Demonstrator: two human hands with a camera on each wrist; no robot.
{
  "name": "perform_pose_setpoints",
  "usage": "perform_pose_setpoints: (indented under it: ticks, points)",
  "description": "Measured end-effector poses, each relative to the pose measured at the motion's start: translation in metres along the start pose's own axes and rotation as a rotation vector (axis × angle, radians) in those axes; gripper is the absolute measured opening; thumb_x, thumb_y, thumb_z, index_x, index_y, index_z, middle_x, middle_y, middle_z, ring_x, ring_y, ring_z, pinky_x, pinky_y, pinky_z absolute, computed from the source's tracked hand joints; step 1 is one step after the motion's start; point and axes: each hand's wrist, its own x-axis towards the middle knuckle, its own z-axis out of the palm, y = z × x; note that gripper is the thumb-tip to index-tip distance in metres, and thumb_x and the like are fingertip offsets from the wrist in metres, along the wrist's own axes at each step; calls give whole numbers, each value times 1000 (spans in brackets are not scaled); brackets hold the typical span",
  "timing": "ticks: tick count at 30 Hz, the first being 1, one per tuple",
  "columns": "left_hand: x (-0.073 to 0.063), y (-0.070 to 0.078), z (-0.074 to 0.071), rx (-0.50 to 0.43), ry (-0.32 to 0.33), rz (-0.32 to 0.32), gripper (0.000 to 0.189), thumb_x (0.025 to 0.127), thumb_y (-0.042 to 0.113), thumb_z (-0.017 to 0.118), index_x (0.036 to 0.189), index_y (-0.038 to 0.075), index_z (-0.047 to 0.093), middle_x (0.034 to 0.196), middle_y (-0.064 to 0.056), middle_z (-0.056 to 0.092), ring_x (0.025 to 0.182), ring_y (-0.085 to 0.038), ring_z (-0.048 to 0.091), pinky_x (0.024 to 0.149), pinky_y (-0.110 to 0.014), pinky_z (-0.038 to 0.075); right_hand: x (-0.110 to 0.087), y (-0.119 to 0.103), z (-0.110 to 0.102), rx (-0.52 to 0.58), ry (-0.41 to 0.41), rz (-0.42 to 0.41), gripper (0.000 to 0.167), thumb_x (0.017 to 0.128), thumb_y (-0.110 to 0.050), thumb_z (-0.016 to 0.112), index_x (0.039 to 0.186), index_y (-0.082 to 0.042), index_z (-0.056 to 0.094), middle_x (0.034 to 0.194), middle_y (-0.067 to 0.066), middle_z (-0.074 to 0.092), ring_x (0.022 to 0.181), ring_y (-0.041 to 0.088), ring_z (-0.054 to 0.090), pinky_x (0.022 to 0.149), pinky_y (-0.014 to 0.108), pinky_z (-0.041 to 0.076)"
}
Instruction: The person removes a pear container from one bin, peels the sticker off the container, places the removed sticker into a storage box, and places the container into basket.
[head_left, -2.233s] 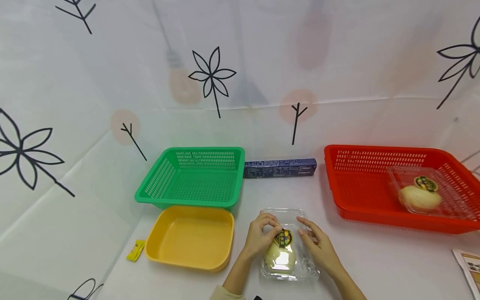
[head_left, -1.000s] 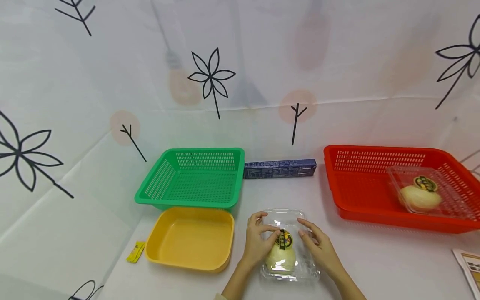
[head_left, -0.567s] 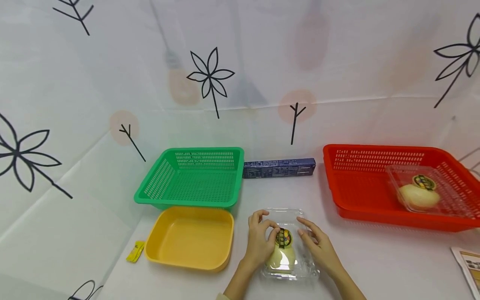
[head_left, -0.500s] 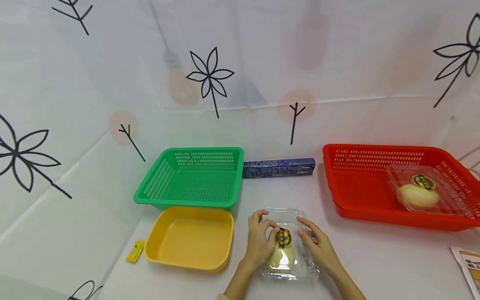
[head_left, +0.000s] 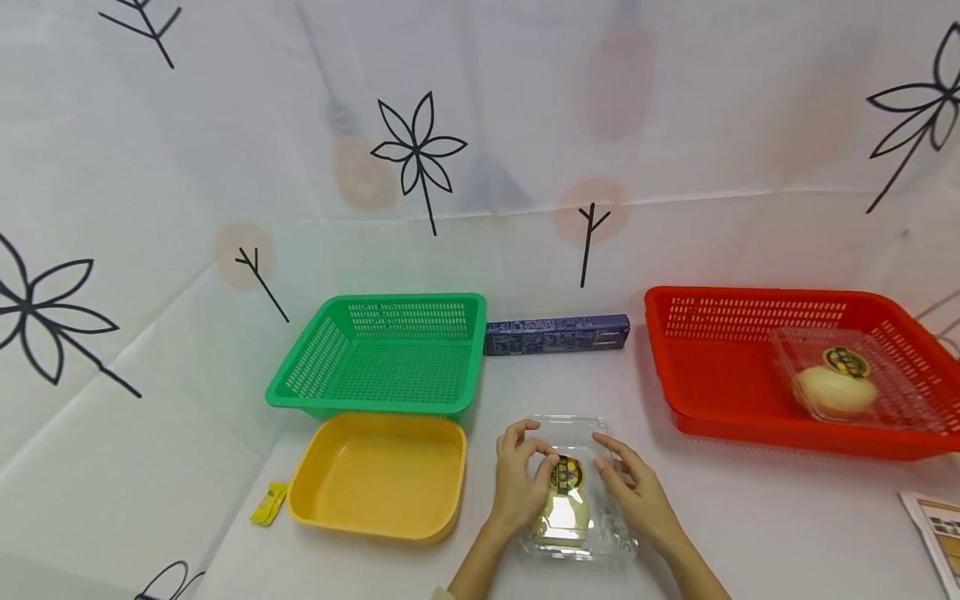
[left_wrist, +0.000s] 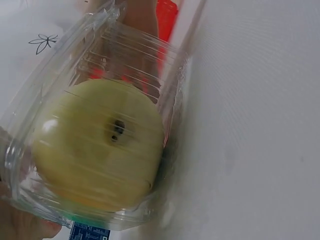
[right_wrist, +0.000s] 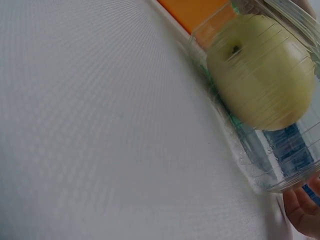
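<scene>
A clear plastic clamshell box (head_left: 573,429) lies on the white table with a pale yellow-green round fruit (head_left: 562,521) inside. On its lid is a round black-and-gold sticker (head_left: 570,477). My left hand (head_left: 517,479) pinches at the sticker's left edge between thumb and index finger, other fingers over the box's left side. My right hand (head_left: 639,493) rests along the lid's right side, fingers loosely bent and thumb spread. Through the plastic, both wrist views show the fruit (left_wrist: 100,145) with its dark-marked end; fingers (right_wrist: 300,210) appear at the box's end in the right wrist view.
Behind to the left stands a green basket (head_left: 480,367), with a yellow basin (head_left: 457,483) before it. A red basket (head_left: 720,375) at right holds another boxed fruit (head_left: 836,390). A long dark blue box (head_left: 557,335) lies at the back; a yellow packet (head_left: 268,504) lies far left.
Over the earlier frames my left hand's fingers shift slightly at the sticker, the upper fingers spreading along the box's left edge. The right hand and the box stay in place.
</scene>
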Motion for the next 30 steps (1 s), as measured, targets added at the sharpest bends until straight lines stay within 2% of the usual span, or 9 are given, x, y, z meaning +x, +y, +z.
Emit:
perform_pose_setpoints:
  ticks: [5,12,16,22,30]
  points:
    - [0,1,-1,-49,-18,-62,8,76,0,66,74,6,62,115,-16,52,106,-34,45,97,-44,38,1,0,0,-8,-2,-13,34,92,-8,58,126,-5,57,128,19,55,94,8,58,73,25,51]
    - [0,4,-2,-125,-40,-115,8,78,-2,64,75,5,62,118,-18,47,117,-32,42,105,-49,33,1,1,0,-8,-4,-11,35,92,-10,58,127,-5,56,128,18,55,95,12,60,74,25,51]
    - [0,5,-2,-165,-34,-108,10,78,-4,64,75,5,61,119,-18,46,119,-35,43,105,-52,30,1,1,0,-16,-3,-11,35,92,-9,58,127,-5,56,128,19,55,96,10,59,74,25,51]
    - [-1,6,-1,-160,-4,-73,10,76,-3,65,74,6,62,118,-17,48,116,-35,47,104,-53,32,0,2,0,-19,-2,-21,35,92,-8,58,126,-4,56,128,19,55,96,10,59,74,25,51]
    - [-2,6,0,-197,3,-91,10,77,-4,64,74,5,62,119,-18,48,117,-35,46,106,-52,30,1,2,0,-33,-1,-16,35,92,-9,58,127,-6,57,128,19,55,96,11,58,73,25,51]
